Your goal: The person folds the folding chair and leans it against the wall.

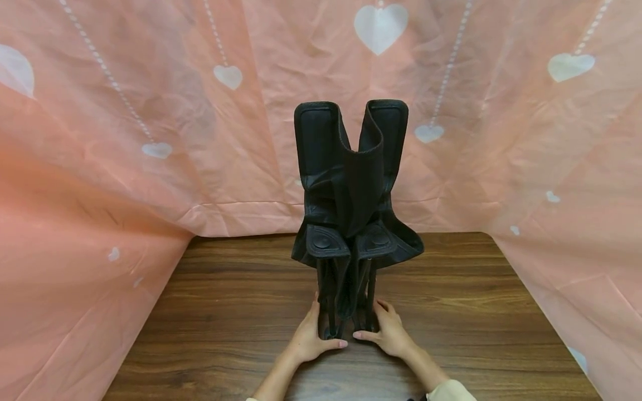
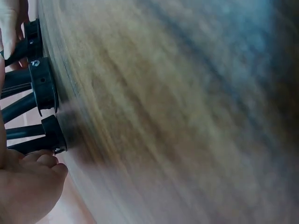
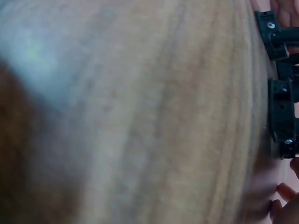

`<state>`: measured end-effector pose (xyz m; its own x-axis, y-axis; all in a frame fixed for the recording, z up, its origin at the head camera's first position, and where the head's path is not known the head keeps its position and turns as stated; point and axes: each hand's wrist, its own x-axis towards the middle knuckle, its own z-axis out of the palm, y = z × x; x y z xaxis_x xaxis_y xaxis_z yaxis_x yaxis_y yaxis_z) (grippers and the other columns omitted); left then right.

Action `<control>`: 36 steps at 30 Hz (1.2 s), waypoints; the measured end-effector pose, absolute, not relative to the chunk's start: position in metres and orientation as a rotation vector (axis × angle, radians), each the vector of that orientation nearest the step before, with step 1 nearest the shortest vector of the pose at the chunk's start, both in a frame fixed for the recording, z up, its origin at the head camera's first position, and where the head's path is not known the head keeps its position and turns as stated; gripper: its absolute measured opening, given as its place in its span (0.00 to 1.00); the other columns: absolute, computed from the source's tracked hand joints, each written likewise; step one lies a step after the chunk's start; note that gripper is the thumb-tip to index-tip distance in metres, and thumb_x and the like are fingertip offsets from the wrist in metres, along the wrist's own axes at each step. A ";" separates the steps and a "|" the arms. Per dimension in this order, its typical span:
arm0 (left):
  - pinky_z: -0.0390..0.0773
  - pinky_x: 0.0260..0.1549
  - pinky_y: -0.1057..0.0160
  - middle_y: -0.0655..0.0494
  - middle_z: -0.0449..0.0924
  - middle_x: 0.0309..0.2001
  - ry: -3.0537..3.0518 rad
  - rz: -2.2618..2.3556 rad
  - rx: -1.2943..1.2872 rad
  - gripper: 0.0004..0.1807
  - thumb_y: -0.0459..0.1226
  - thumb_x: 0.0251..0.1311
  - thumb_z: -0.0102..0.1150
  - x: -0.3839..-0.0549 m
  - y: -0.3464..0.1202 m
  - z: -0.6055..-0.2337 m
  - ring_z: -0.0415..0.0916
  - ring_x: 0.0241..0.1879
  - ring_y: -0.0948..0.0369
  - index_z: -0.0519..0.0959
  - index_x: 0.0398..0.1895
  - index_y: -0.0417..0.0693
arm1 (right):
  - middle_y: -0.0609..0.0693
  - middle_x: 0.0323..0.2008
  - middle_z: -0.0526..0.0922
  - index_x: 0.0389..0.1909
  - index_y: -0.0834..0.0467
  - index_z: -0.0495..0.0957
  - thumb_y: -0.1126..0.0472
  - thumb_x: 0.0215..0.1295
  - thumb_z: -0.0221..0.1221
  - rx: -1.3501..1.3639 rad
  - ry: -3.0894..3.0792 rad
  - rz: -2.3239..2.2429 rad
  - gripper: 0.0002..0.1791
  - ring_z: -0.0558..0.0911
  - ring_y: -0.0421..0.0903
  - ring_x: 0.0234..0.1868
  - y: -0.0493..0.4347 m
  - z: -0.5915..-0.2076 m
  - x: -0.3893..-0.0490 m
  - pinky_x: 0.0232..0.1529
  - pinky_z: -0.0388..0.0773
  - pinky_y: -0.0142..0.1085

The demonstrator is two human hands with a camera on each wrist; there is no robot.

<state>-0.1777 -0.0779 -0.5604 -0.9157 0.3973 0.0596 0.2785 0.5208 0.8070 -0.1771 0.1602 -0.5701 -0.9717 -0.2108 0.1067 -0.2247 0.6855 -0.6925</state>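
Together, two hands (image 1: 307, 338) (image 1: 393, 336) hold one folding chair (image 1: 363, 195).

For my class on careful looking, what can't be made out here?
Head: top of the black frame, hidden by the black fabric.
Left wrist: most of the right hand, cut off by the left edge.
Right wrist: most of the left hand, cut off by the right edge.
Both wrist views: fine grain of the tabletop, blurred.
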 end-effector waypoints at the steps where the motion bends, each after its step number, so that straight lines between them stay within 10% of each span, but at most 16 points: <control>1: 0.58 0.68 0.37 0.34 0.39 0.76 2.629 1.353 0.583 0.68 0.54 0.45 0.74 -0.178 -0.077 -0.561 0.49 0.74 0.40 0.36 0.77 0.42 | 0.67 0.64 0.69 0.70 0.61 0.63 0.41 0.47 0.71 0.361 -2.872 1.185 0.52 0.63 0.68 0.68 0.160 -0.570 -0.177 0.61 0.60 0.70; 36: 0.64 0.66 0.38 0.31 0.50 0.73 2.698 1.246 0.544 0.57 0.51 0.56 0.67 -0.186 -0.075 -0.561 0.56 0.71 0.39 0.43 0.75 0.33 | 0.70 0.58 0.74 0.66 0.61 0.68 0.42 0.49 0.70 0.249 -2.834 0.983 0.46 0.75 0.68 0.56 0.144 -0.573 -0.181 0.55 0.75 0.59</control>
<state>-0.1859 -0.0746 -0.5605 -0.9282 0.3698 0.0403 0.2706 0.5967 0.7555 -0.1810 0.1436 -0.5726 -0.9777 -0.1125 0.1772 -0.1981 0.7742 -0.6012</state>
